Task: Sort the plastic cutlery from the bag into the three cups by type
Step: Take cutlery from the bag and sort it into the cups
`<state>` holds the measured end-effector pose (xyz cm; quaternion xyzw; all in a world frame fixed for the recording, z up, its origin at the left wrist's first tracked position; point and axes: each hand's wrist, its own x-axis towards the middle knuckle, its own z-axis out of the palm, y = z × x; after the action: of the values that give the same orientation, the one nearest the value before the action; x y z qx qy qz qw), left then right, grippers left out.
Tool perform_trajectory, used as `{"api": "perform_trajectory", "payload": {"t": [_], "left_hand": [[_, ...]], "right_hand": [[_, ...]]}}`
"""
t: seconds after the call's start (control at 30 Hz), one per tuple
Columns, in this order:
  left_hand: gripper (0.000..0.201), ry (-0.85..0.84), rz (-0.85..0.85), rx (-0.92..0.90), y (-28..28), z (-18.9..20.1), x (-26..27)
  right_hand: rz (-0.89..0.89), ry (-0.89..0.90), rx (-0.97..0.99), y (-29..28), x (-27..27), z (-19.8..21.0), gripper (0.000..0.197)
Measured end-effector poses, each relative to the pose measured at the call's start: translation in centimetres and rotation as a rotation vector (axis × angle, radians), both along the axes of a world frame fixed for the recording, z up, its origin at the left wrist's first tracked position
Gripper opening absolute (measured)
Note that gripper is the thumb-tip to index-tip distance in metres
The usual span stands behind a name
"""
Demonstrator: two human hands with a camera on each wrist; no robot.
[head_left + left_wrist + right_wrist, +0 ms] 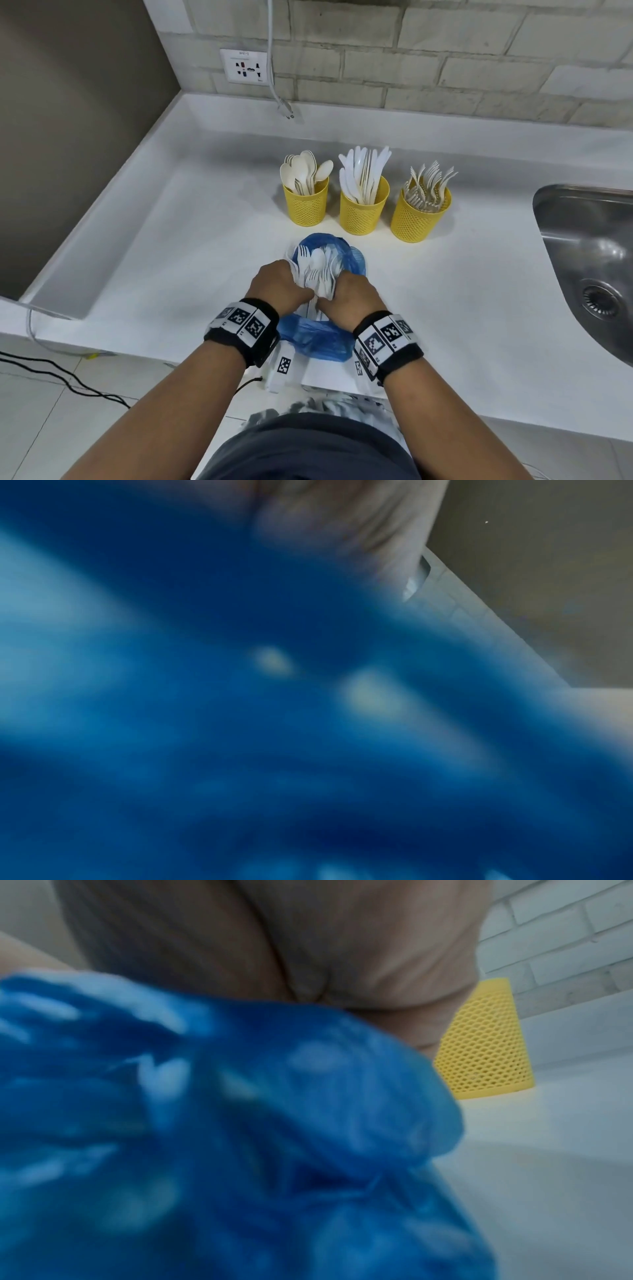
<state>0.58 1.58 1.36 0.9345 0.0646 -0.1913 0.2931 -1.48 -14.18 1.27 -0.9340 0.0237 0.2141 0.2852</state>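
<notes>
A blue plastic bag [317,334] lies on the white counter near its front edge, with a bundle of white plastic cutlery [317,270] sticking out of its mouth. My left hand [281,286] and my right hand [352,296] both grip the bundle from either side, fingers curled round it. Behind stand three yellow mesh cups: the left cup [306,205] holds spoons, the middle cup [363,209] knives, the right cup [419,217] forks. In both wrist views the blurred blue bag [240,723] [222,1137] fills the frame; a yellow cup [486,1047] shows past my right hand.
A steel sink [592,260] is set into the counter [171,240] at the right. A brick wall with a socket [244,65] and a hanging cable [274,82] runs along the back. A grey wall bounds the left side.
</notes>
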Motion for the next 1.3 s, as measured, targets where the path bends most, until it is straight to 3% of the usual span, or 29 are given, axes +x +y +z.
{"api": "perform_trajectory", "payload": {"t": [0.17, 0.33, 0.47, 0.57, 0.73, 0.93, 1.1, 1.3], "left_hand": [[0.037, 0.062, 0.003, -0.027, -0.8, -0.3, -0.3], [0.058, 0.084, 0.029, 0.004, -1.2, -0.3, -0.2], [0.050, 0.068, 0.092, 0.007, -1.4, -0.5, -0.3], [0.049, 0.064, 0.108, -0.002, -1.5, -0.8, -0.3], [0.029, 0.060, 0.088, -0.015, -1.7, -0.9, -0.3], [0.029, -0.037, 0.153, -0.063, -2.6, -0.8, -0.8], [0.021, -0.138, 0.146, -0.085, -3.5, 0.0, -0.8], [0.019, -0.102, 0.144, -0.099, -3.0, -0.7, -0.6]], "right_hand": [[-0.034, -0.003, 0.010, -0.1, 0.4, 0.1, 0.021], [-0.036, -0.015, -0.032, 0.0, 0.3, 0.2, 0.034], [-0.040, -0.007, -0.018, -0.2, 0.5, 0.3, 0.018], [-0.076, -0.010, 0.009, -0.6, 0.5, 0.3, 0.021], [-0.127, -0.014, 0.083, -1.1, 0.4, -0.4, 0.020], [-0.093, -0.017, 0.019, -1.2, 0.2, 0.0, 0.029], [-0.043, -0.004, -0.034, -0.6, 0.7, 0.3, 0.025], [-0.070, 0.043, 0.012, -0.5, 1.1, 0.3, 0.028]]}}
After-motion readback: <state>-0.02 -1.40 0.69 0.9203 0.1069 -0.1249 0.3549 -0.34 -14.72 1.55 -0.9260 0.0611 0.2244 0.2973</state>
